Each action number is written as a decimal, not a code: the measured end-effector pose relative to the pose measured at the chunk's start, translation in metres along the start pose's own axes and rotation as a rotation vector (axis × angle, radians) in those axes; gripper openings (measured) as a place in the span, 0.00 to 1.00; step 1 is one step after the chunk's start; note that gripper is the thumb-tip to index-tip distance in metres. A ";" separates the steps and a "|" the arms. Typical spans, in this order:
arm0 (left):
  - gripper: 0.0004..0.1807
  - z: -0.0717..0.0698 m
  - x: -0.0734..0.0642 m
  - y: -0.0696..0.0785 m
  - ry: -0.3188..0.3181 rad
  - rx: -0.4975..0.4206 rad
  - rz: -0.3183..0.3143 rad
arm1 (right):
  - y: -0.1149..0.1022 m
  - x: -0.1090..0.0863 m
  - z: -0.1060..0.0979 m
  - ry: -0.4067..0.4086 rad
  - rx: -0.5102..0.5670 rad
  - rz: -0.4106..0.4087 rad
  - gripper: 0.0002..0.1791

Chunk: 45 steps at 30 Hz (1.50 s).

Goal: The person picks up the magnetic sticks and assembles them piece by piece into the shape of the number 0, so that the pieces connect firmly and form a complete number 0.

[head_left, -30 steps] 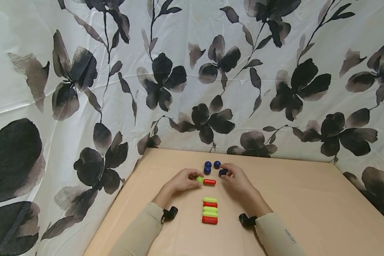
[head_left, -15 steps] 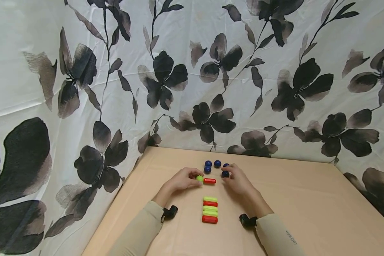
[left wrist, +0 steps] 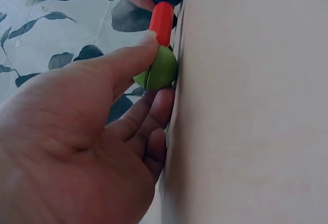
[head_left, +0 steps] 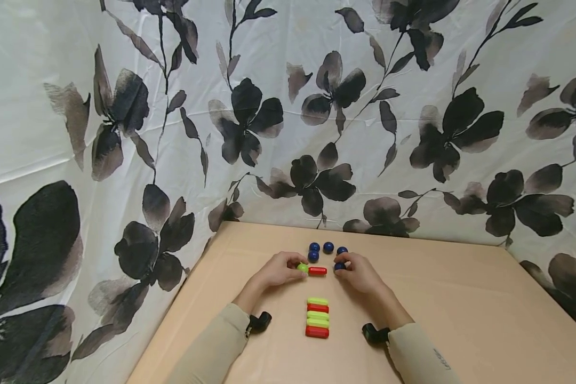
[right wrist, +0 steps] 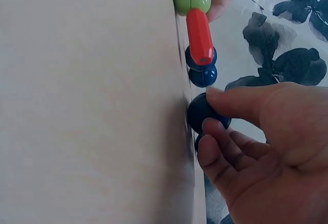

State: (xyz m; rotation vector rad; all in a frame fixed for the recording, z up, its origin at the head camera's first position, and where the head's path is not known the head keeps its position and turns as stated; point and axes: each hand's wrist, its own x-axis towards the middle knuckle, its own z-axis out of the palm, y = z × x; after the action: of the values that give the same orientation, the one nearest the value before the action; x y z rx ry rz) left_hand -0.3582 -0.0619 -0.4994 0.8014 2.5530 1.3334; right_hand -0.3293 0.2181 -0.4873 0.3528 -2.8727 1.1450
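Observation:
My left hand [head_left: 279, 271] pinches a light green ball [left wrist: 164, 69] between thumb and fingers. A red rod [head_left: 318, 271] sticks out from that ball to the right, its far end touching nothing in the right wrist view [right wrist: 199, 37]. To the right of the rod, my right hand [head_left: 363, 273] pinches a dark blue ball [right wrist: 201, 113], which fingers partly cover. A small gap separates this ball from the rod's end in the head view. Just behind the right fingertips lies another blue ball [head_left: 342, 249].
Further blue balls [head_left: 313, 256] lie behind the rod on the tan table [head_left: 451, 298]. Nearer the person, several green and red rods [head_left: 318, 318] lie side by side in a column. A floral cloth [head_left: 269, 133] hangs behind the table.
My right hand has drawn its blue ball slightly toward the person, and another blue ball has come into view behind it. The left hand keeps its hold on the green ball, nearly still.

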 end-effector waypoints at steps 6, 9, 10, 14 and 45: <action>0.17 0.003 0.003 0.000 0.037 -0.004 -0.017 | 0.003 0.000 0.005 -0.044 0.115 -0.009 0.15; 0.16 0.005 0.005 -0.001 0.050 0.000 -0.027 | 0.004 0.000 0.007 -0.046 0.153 -0.013 0.14; 0.16 0.006 0.005 -0.001 0.055 -0.002 -0.028 | 0.005 0.000 0.008 -0.046 0.165 -0.020 0.14; 0.17 0.009 0.006 0.000 0.070 -0.011 -0.023 | 0.007 0.001 0.013 -0.041 0.204 -0.036 0.16; 0.13 -0.007 -0.003 0.020 0.049 -0.088 0.017 | 0.023 0.004 0.016 -0.018 0.375 0.025 0.21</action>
State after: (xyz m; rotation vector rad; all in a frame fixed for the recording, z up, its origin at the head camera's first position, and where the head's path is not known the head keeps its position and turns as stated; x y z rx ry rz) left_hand -0.3501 -0.0595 -0.4791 0.7853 2.5091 1.4766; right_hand -0.3376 0.2225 -0.5138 0.3369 -2.6710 1.6947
